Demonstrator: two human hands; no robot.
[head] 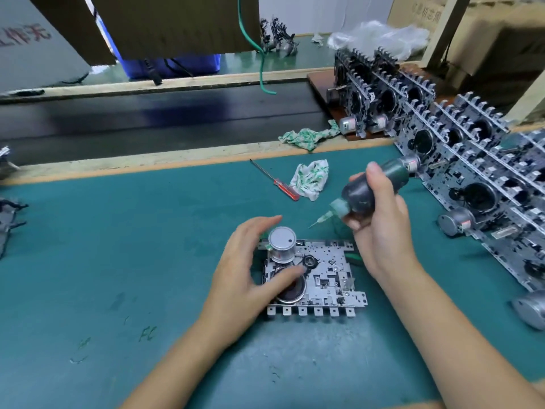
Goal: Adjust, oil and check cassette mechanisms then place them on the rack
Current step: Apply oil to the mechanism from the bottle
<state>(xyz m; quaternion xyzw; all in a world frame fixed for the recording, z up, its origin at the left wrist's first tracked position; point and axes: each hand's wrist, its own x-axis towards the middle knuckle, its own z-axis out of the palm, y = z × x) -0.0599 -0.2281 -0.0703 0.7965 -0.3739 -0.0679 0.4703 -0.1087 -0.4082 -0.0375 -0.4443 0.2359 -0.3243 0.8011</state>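
A metal cassette mechanism with a silver motor can at its far left lies flat on the green mat. My left hand curls round the mechanism's left side, thumb on the dark flywheel and fingers behind the motor. My right hand grips a dark green oil bottle, tilted with its needle tip pointing down-left, just above the mechanism's far edge. Rows of finished mechanisms stand on the rack along the right.
A red-handled screwdriver and a crumpled white-green rag lie beyond the mechanism. Another rag lies on the wooden ledge. A dark conveyor belt runs behind it. A green cable hangs down. Loose mechanisms sit at the far left edge.
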